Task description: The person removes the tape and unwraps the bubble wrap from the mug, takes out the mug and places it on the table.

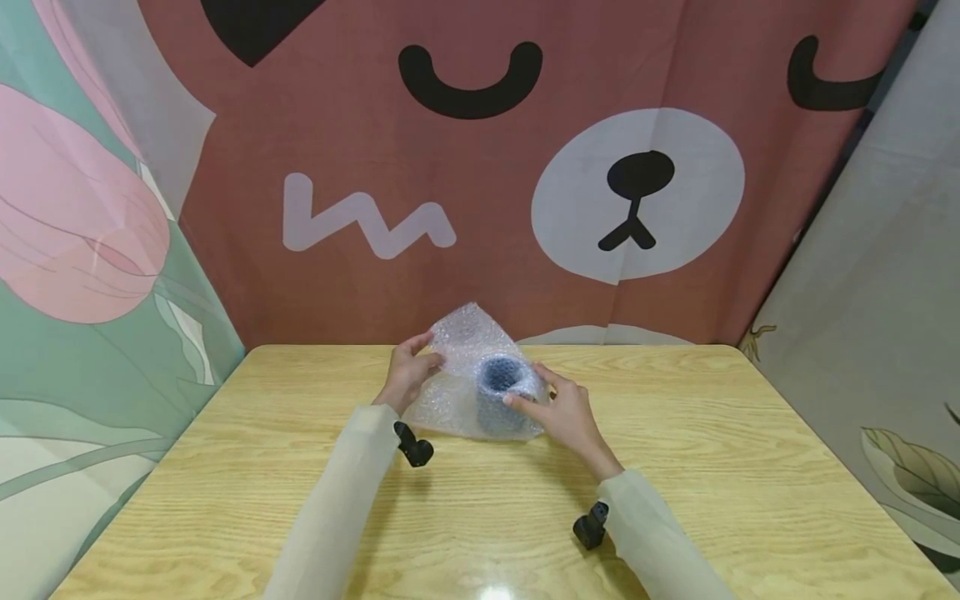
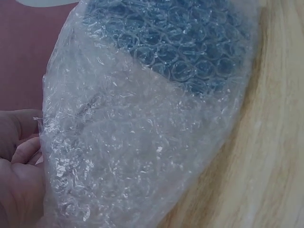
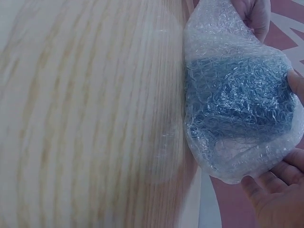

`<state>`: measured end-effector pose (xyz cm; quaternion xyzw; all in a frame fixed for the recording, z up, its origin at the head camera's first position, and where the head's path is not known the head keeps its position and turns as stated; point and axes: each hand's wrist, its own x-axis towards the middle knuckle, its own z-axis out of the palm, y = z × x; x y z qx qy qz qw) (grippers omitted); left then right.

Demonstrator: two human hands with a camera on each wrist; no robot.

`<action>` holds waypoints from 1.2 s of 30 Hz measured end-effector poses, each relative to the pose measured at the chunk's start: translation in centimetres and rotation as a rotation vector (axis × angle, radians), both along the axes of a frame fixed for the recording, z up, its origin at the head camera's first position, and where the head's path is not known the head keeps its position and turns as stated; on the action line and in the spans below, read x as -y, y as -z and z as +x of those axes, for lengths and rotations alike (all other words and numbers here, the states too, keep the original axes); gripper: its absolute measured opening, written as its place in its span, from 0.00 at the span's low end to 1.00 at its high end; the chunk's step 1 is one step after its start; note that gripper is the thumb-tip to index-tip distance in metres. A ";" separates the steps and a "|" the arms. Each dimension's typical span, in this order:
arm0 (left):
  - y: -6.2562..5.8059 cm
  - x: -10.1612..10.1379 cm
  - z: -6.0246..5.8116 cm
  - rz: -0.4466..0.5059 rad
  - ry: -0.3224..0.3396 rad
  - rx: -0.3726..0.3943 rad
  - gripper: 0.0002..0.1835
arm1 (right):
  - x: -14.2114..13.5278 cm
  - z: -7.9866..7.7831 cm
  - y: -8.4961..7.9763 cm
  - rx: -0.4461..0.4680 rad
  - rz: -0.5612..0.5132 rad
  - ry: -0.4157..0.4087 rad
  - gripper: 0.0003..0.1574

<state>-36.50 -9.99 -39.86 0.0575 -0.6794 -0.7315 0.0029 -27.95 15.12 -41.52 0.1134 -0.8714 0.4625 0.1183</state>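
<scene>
A dark blue, hollow, cup-like cylinder stands on the table, wrapped in clear bubble wrap; its round opening faces up. The loose sheet spreads to the left and rises to a point at the back. My left hand holds that loose part by its left edge, and in the left wrist view the fingers are partly hidden behind the plastic. From the right, my right hand grips the wrapped cylinder, thumb near the rim and fingers at the far side. The right wrist view shows blue through the bubbles.
The light wood-grain table runs back to a hanging cloth printed with a bear face. More printed cloth hangs at left and right. A small black device sits on the left wrist, another on the right.
</scene>
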 end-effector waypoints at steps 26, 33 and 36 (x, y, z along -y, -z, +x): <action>0.1 0.4 0.0 -0.002 -0.004 0.050 0.29 | 0.1 0.0 0.0 0.016 0.011 0.009 0.54; -0.4 0.7 0.3 -0.053 0.066 0.011 0.31 | 0.1 0.3 -0.4 0.045 0.012 -0.001 0.55; -0.6 0.8 0.5 -0.083 0.092 -0.019 0.31 | 0.0 0.3 -0.7 0.049 0.014 -0.010 0.55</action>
